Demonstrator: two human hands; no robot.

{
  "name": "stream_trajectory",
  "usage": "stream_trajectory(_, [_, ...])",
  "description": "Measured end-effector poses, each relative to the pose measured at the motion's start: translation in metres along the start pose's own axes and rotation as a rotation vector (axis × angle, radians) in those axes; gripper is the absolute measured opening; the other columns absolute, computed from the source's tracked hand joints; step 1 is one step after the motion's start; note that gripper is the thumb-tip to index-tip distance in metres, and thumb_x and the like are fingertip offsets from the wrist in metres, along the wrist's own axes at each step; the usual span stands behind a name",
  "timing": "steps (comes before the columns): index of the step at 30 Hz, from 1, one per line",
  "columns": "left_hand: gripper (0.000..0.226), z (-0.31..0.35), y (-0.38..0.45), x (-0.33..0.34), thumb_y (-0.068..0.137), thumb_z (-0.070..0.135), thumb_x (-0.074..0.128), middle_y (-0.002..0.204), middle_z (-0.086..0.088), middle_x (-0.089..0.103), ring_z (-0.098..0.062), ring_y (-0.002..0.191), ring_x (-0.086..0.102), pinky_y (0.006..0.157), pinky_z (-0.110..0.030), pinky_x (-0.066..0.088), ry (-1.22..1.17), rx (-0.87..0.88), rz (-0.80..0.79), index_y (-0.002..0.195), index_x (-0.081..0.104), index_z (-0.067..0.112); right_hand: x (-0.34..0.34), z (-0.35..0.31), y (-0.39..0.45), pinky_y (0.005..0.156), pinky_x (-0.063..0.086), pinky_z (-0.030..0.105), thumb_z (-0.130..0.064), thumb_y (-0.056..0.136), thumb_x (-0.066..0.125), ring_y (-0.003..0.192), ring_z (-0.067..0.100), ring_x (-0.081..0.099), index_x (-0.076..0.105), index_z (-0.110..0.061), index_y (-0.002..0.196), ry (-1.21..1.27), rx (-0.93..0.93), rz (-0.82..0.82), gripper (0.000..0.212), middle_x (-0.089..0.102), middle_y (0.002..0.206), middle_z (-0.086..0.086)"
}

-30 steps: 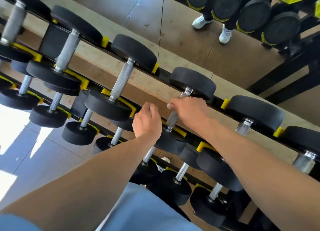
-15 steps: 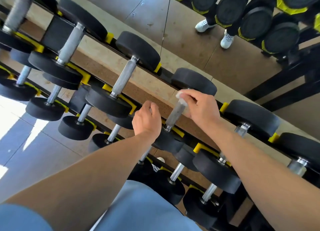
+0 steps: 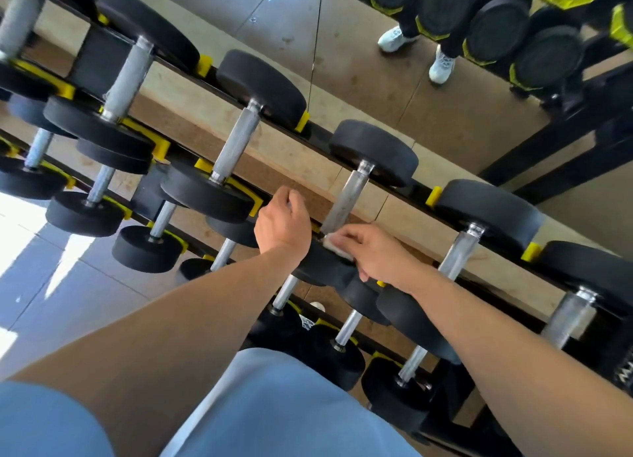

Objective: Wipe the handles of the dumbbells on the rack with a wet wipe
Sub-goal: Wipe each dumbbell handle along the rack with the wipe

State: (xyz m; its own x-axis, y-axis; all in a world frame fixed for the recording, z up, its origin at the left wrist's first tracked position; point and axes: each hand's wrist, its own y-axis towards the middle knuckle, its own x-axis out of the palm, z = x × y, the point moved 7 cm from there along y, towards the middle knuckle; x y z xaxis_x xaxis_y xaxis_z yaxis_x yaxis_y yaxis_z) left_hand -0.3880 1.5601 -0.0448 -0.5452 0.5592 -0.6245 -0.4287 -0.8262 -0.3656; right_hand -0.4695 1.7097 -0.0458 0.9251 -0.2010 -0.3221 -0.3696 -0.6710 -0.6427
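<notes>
Head camera looked steeply down over a dumbbell rack [image 3: 416, 191], a black frame with yellow cradles running from upper left to lower right. The landmark was the handle [image 3: 346, 201] of the dumbbell at the middle of the rack's top tier, a knurled metal bar between two black round heads. The right hand [image 3: 373, 253] sat at the near end of that handle, where the bar met the nearer head; its fingers were curled around a small whitish wet wipe [image 3: 334, 243] and pinched it against the metal. Most of the handle beyond the wipe lay bare, up to the far head [image 3: 375, 152]. The left hand [image 3: 282, 222] hung just to the left of the handle, apart from it, with fingers curled inward in a loose fist; whether it held anything could not be told. Both bare forearms reached in from the bottom of the frame over a blue shirt [image 3: 274, 412]. More dumbbells lay on either side of the handle along the top tier, and smaller ones sat on the lower tiers nearer the person. Beyond the handle, a mirror [image 3: 342, 66] along the wall reflected the wooden floor, a pair of white shoes [image 3: 442, 64] and another row of black dumbbells with yellow trim.
</notes>
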Motion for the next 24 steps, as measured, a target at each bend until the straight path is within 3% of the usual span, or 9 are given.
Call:
stream_trajectory(3, [0.033, 0.000, -0.001, 0.000, 0.105, 0.026, 0.031, 0.087, -0.001, 0.062, -0.006, 0.067, 0.051, 0.053, -0.019, 0.030, 0.004, -0.008, 0.002, 0.099, 0.062, 0.014, -0.025, 0.032, -0.013, 0.055, 0.045, 0.027, -0.042, 0.099, 0.060, 0.052, 0.015, 0.057, 0.075, -0.025, 0.103, 0.166, 0.145, 0.084, 0.024, 0.070, 0.075, 0.012])
stream_trajectory(6, [0.034, 0.001, -0.001, -0.001, 0.104, 0.026, 0.031, 0.089, 0.000, 0.063, -0.005, 0.068, 0.051, 0.053, -0.019, 0.031, 0.017, -0.010, 0.012, 0.101, 0.064, 0.015, -0.060, 0.037, -0.015, 0.060, 0.050, 0.014, -0.040, 0.096, 0.064, 0.074, 0.007, 0.069, 0.074, -0.031, 0.105, 0.315, 0.163, 0.462, 0.017, 0.073, 0.092, -0.011])
stream_trajectory(8, [0.035, 0.002, -0.002, -0.001, 0.104, 0.026, 0.032, 0.090, -0.001, 0.063, -0.005, 0.068, 0.051, 0.054, -0.019, 0.032, 0.021, -0.009, 0.017, 0.102, 0.064, 0.015, -0.059, 0.029, -0.006, 0.055, 0.048, 0.010, -0.034, 0.094, 0.068, 0.076, 0.005, 0.070, 0.074, -0.035, 0.100, 0.326, 0.138, 0.560, 0.009, 0.073, 0.095, -0.015])
stream_trajectory(11, [0.035, 0.002, -0.001, 0.000, 0.104, 0.027, 0.032, 0.090, -0.001, 0.064, -0.006, 0.069, 0.052, 0.056, -0.022, 0.035, 0.021, -0.004, 0.027, 0.100, 0.064, 0.016, -0.027, 0.028, 0.014, 0.059, 0.054, 0.016, -0.029, 0.091, 0.073, 0.075, 0.008, 0.071, 0.074, -0.026, 0.085, 0.362, 0.189, 0.454, 0.007, 0.076, 0.095, -0.006])
stream_trajectory(13, [0.035, 0.000, 0.000, 0.000, 0.103, 0.028, 0.032, 0.090, -0.001, 0.064, -0.007, 0.070, 0.052, 0.056, -0.024, 0.035, 0.030, -0.004, 0.030, 0.098, 0.065, 0.016, -0.012, 0.032, 0.016, 0.075, 0.058, 0.027, -0.035, 0.090, 0.074, 0.080, 0.007, 0.072, 0.073, -0.027, 0.087, 0.282, 0.176, 0.371, 0.009, 0.076, 0.093, -0.009])
stream_trajectory(15, [0.034, 0.000, 0.000, 0.000, 0.103, 0.027, 0.033, 0.090, 0.001, 0.063, -0.007, 0.071, 0.052, 0.056, -0.022, 0.033, 0.045, -0.005, 0.029, 0.099, 0.065, 0.017, -0.005, 0.028, 0.008, 0.085, 0.055, 0.030, -0.040, 0.090, 0.072, 0.088, 0.002, 0.069, 0.074, -0.031, 0.092, 0.125, 0.104, 0.253, 0.009, 0.075, 0.093, -0.016])
stream_trajectory(19, [0.035, -0.001, 0.000, 0.000, 0.104, 0.028, 0.033, 0.088, -0.001, 0.063, -0.005, 0.068, 0.051, 0.053, -0.022, 0.033, 0.052, -0.008, 0.024, 0.099, 0.065, 0.016, -0.004, 0.011, -0.008, 0.088, 0.053, 0.030, -0.034, 0.092, 0.071, 0.091, 0.002, 0.069, 0.075, -0.030, 0.098, 0.116, -0.033, 0.079, 0.008, 0.075, 0.094, -0.015])
stream_trajectory(24, [0.036, -0.002, 0.002, 0.001, 0.103, 0.030, 0.032, 0.081, -0.001, 0.063, -0.016, 0.069, 0.058, 0.054, -0.028, 0.038, 0.039, -0.007, 0.028, 0.095, 0.065, 0.017, -0.043, 0.019, -0.004, 0.075, 0.051, 0.023, -0.036, 0.098, 0.062, 0.092, 0.006, 0.064, 0.067, -0.025, 0.108, -0.055, 0.054, 0.464, 0.016, 0.069, 0.101, -0.012])
